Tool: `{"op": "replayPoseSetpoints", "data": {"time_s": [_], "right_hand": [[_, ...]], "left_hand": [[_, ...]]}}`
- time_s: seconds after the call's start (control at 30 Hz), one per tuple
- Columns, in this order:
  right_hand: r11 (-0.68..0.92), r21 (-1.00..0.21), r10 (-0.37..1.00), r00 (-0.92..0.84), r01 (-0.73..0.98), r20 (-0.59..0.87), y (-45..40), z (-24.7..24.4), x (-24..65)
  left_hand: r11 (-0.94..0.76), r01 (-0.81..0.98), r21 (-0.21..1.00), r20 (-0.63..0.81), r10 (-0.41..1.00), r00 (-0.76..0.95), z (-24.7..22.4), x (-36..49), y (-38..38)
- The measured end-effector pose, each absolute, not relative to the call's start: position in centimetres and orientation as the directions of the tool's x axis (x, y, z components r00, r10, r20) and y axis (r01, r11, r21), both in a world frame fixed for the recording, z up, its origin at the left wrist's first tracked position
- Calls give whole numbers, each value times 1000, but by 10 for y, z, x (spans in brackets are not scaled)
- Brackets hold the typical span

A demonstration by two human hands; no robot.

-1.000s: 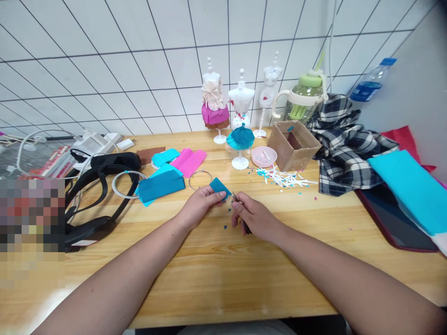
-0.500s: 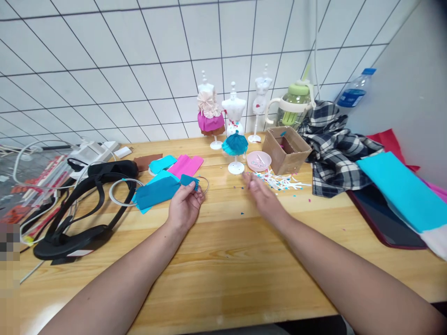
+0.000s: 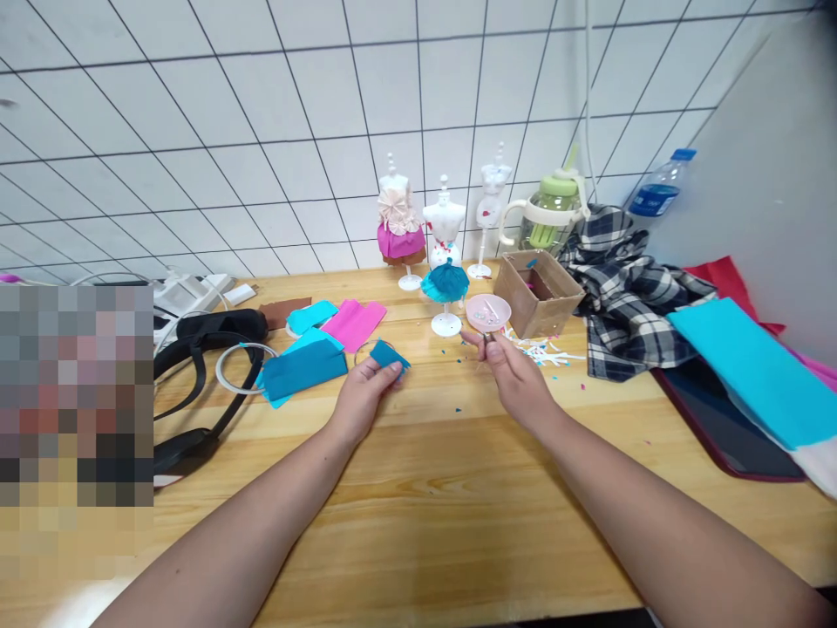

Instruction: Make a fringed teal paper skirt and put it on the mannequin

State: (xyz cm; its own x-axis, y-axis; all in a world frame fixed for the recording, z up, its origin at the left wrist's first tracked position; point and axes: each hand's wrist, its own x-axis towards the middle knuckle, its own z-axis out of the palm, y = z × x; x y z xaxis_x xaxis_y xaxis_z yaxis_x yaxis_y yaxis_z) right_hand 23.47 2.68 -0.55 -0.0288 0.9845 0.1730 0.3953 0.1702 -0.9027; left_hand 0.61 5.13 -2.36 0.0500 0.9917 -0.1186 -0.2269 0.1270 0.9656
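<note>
My left hand [image 3: 368, 388] pinches a small piece of teal crepe paper [image 3: 387, 353] between thumb and fingers, above the table. My right hand [image 3: 516, 375] is closed, thumb against fingers, near the paper scraps. Something small and dark shows at its fingertips, too small to make out. Between and beyond my hands stands a small white dress-form mannequin [image 3: 445, 214] with a gathered teal paper skirt [image 3: 445, 281] around its lower part. Left of my left hand lies a folded teal crepe paper strip [image 3: 304, 371], with pink crepe paper [image 3: 357, 324] behind it.
Two more mannequins, one dressed [image 3: 400, 231] and one bare [image 3: 489, 205], stand by the tiled wall. A pink dish [image 3: 489, 312], cardboard box [image 3: 541, 296], green-lidded jug [image 3: 549, 214] and plaid cloth [image 3: 621, 305] are right. A black headset strap [image 3: 202, 427] lies left.
My right hand has lifted a little off the scraps and now pinches something small. My left hand has shifted right with the teal piece, away from the strip. The view has tilted slightly upward.
</note>
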Motion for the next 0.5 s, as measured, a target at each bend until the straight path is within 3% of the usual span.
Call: {"op": "replayPoseSetpoints", "data": {"time_s": [0.07,0.13,0.23,0.3,0.4,0.5], "right_hand": [[121,-801,992,-39,586,122,31,2,245],[113,-606,993,-102,787,53,30,8,251],[250,-419,948,-308,873,-77,25,8,251],[334,-410,895,-422,849,-145,20,5,245],[299,-417,928,-363,858,-81,15,1,234],[296,-638,941,-331,711,67,11,1,222]], "left_hand": [[116,-92,989,-106,989,101,-21,9,48],[106,-18,994,-103,987,126,-17,10,46],[93,13,996,-94,987,133,-13,10,46],[88,24,996,-90,986,138,-14,9,46],[87,53,995,-95,979,181,-16,8,46],[34,146,989,-71,963,262,-16,9,42]]}}
